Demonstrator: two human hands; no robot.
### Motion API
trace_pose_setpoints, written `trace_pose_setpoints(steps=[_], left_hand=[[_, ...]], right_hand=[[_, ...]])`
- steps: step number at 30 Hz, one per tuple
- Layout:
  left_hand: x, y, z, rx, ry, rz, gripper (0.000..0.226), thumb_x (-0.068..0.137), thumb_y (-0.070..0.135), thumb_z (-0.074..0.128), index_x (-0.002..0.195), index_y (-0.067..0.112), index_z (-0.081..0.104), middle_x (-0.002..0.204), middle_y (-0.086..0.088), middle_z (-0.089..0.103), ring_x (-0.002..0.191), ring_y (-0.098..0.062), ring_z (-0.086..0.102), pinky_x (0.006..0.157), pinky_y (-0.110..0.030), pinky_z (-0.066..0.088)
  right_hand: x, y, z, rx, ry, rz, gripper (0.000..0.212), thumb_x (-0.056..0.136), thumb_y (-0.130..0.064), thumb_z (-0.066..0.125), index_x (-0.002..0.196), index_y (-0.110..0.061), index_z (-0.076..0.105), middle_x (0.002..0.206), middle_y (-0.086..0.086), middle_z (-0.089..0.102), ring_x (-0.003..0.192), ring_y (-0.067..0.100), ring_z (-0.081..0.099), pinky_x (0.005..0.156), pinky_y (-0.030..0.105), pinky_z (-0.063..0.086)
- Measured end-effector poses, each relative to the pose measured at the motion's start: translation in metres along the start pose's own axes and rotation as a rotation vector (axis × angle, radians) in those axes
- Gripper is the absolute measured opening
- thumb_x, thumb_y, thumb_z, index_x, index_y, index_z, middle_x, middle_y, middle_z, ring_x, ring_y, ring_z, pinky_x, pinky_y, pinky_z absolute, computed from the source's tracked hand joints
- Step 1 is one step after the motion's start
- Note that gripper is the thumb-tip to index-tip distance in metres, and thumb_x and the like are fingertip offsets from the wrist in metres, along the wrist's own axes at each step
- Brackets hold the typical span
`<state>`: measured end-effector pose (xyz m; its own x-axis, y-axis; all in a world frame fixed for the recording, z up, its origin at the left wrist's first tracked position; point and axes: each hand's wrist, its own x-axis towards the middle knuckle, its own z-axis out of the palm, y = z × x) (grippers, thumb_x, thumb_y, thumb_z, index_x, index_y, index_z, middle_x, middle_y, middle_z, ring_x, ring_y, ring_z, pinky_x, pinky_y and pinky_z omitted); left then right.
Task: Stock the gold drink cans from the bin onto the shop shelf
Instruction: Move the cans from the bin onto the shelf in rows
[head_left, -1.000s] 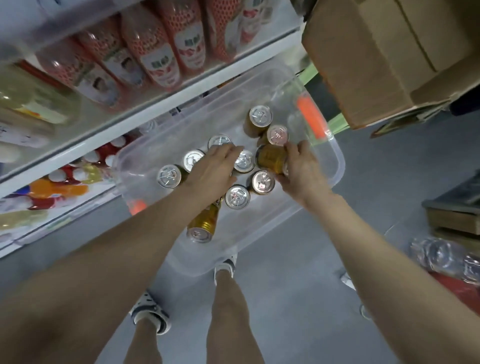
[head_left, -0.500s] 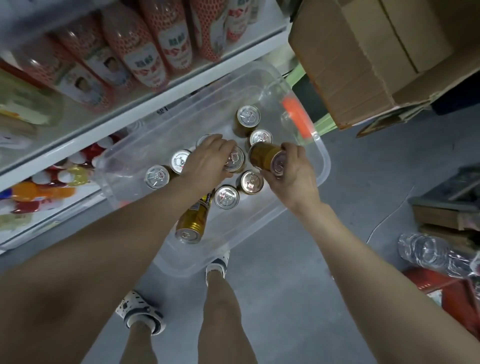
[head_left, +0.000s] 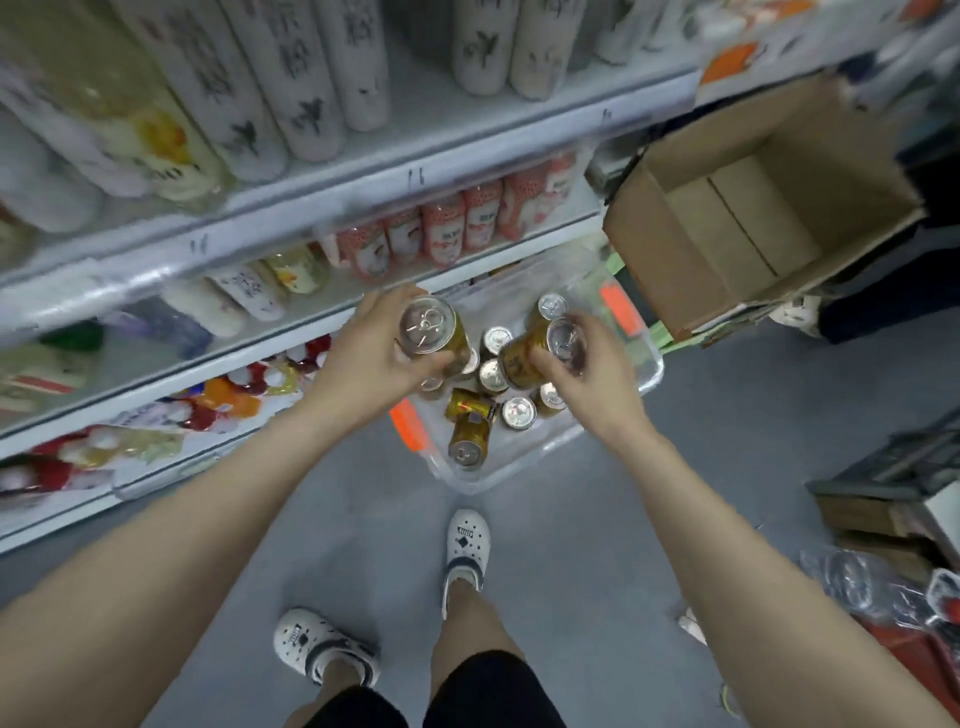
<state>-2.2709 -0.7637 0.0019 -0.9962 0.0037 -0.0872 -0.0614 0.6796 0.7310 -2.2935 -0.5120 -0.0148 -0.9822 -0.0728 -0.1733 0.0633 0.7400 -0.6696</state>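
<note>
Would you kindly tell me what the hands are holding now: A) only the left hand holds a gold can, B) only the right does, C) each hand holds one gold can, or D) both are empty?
C: the left hand grips a gold can, the right hand a second can, above the bin.

L arm: bare, stretched forward from near left | left grip (head_left: 374, 358): fingers and thumb curled round left can (head_left: 426, 327), lid up | R arm: bare, stretched forward from near right | right grip (head_left: 587, 379): fingers wrapped round right can (head_left: 522, 358), can tilted | grips side by side, not touching
</note>
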Motion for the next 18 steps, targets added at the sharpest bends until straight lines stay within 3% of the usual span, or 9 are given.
trace_pose_setpoints(steps=[5,11,15,18], left_hand=[[-0.073,0.003,-0.11,-0.035,0.131,-0.013,0.058,0.071,0.042,0.078,0.121,0.023,0.055,0.116,0.001,0.06,0.108,-0.018,0.056,0.09,-0.034,0.045],[-0.163,-0.012,-0.232,0.015,0.249,-0.043,0.058,0.073,0.05,0.074,0.122,0.027,0.054,0.116,0.008,0.058,0.104,-0.011,0.054,0.086,-0.027,0.041],[-0.221,-0.025,-0.304,0.027,0.332,-0.04,0.06,0.071,0.056,0.072,0.122,0.028,0.055,0.118,0.01,0.059,0.105,-0.009,0.055,0.091,-0.033,0.048],[-0.262,-0.031,-0.351,0.065,0.428,-0.037,0.054,0.071,0.055,0.072,0.117,0.031,0.056,0.114,0.014,0.06,0.101,-0.004,0.055,0.084,-0.024,0.043]], right_hand=[[-0.051,-0.096,0.015,0.019,0.011,-0.159,0.053,0.086,-0.057,0.059,0.127,-0.027,0.049,0.122,-0.005,0.058,0.105,0.014,0.058,0.089,0.039,0.049],[-0.111,-0.218,0.042,0.053,0.004,-0.37,0.048,0.084,-0.059,0.057,0.122,-0.03,0.053,0.122,-0.008,0.059,0.112,0.014,0.056,0.096,0.04,0.046],[-0.142,-0.299,0.056,0.023,-0.021,-0.507,0.048,0.086,-0.057,0.056,0.125,-0.029,0.053,0.126,-0.008,0.059,0.113,0.011,0.054,0.096,0.032,0.043],[-0.16,-0.356,0.065,0.018,-0.032,-0.603,0.044,0.087,-0.054,0.057,0.124,-0.031,0.053,0.125,-0.008,0.059,0.11,0.01,0.055,0.092,0.03,0.044]])
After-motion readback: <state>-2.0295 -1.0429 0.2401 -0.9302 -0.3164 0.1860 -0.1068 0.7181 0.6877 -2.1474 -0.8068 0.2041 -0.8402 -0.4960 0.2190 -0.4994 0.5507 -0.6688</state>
